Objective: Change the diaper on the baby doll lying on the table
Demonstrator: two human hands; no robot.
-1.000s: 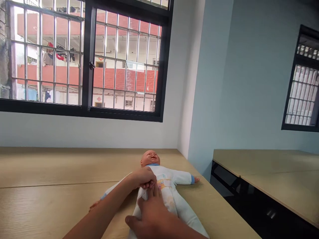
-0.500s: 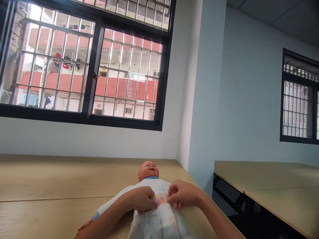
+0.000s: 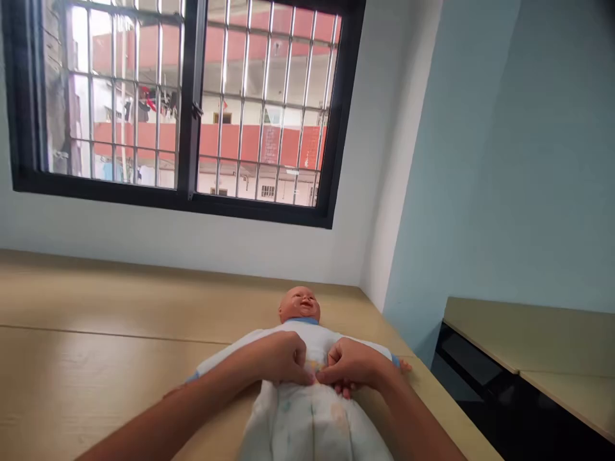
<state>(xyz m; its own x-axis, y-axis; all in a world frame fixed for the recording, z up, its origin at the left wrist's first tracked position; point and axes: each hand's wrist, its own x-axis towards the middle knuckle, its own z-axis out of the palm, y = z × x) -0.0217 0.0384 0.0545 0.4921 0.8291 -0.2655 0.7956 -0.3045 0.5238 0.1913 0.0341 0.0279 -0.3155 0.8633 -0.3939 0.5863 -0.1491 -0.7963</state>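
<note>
A baby doll [image 3: 298, 305] lies on its back on a light wooden table [image 3: 96, 339], its head toward the window. It wears a white romper [image 3: 307, 416] with a blue collar and cuffs. My left hand [image 3: 283, 358] and my right hand [image 3: 353, 366] meet over the doll's chest, fingers curled and pinching the front of the romper. The doll's arms stretch out to both sides, and one small hand shows at the right by the table edge.
A barred window [image 3: 192, 109] with a black frame fills the wall behind the table. A pale blue wall corner stands at the right. A second wooden desk [image 3: 528, 339] sits lower right, with a dark gap between the two.
My hands have come closer together on the doll's chest. The view has shifted left and down, so the side window at the right has left the frame.
</note>
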